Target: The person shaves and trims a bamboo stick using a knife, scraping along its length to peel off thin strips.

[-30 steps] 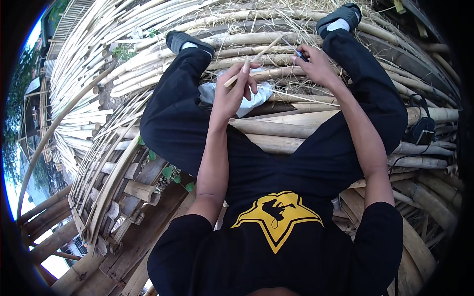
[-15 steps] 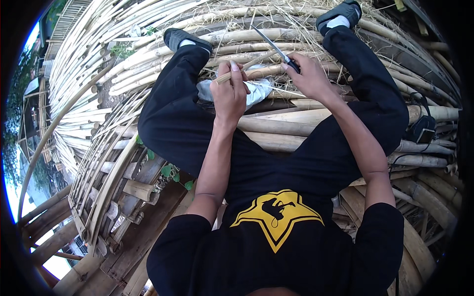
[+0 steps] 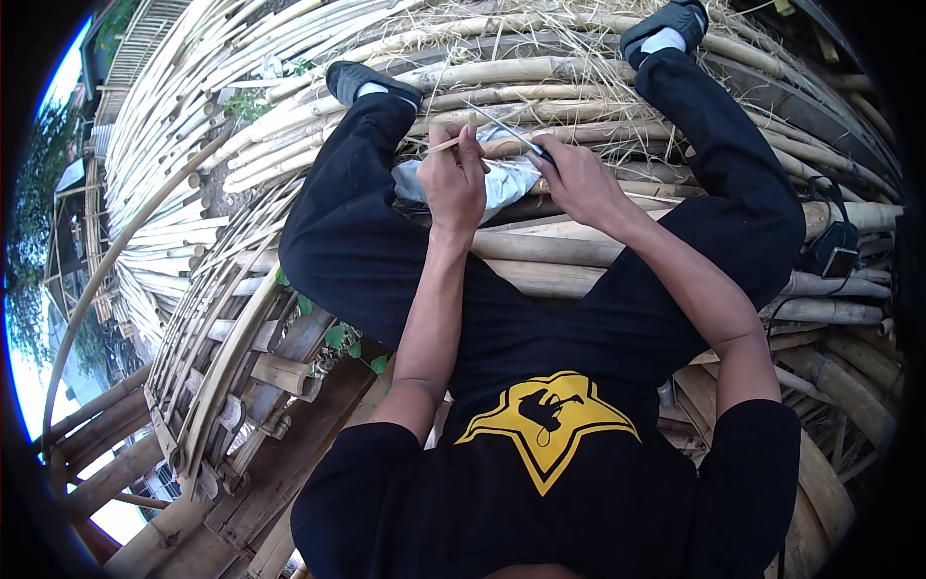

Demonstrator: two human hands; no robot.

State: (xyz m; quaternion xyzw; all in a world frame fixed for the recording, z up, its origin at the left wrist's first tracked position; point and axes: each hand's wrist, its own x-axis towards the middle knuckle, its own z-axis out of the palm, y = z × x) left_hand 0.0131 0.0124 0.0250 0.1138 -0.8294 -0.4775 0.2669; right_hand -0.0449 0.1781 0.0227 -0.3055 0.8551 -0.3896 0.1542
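Note:
My left hand (image 3: 453, 188) is closed around a thin bamboo strip (image 3: 444, 146), whose pale end sticks out past the fingers. Most of the strip is hidden by the hand. To its right, my right hand (image 3: 582, 185) grips a knife (image 3: 502, 124) by its dark handle. The narrow blade slants up and to the left, its tip beyond the left hand's raised thumb. Whether the blade touches the strip I cannot tell. Beneath both hands, a crumpled whitish plastic bag (image 3: 509, 188) lies on the bamboo poles between my legs.
Long bamboo poles (image 3: 540, 69) form the surface under my feet, with dry straw-like shavings (image 3: 588, 43) strewn over them. A small black device with a strap (image 3: 837, 253) rests beside my right knee. At the left are split bamboo pieces (image 3: 217, 357) and green leaves (image 3: 338, 336).
My right hand has moved left and slightly down with the knife, closer to the left hand. The strip's visible end in my left hand has shifted upward. The whole view has moved slightly.

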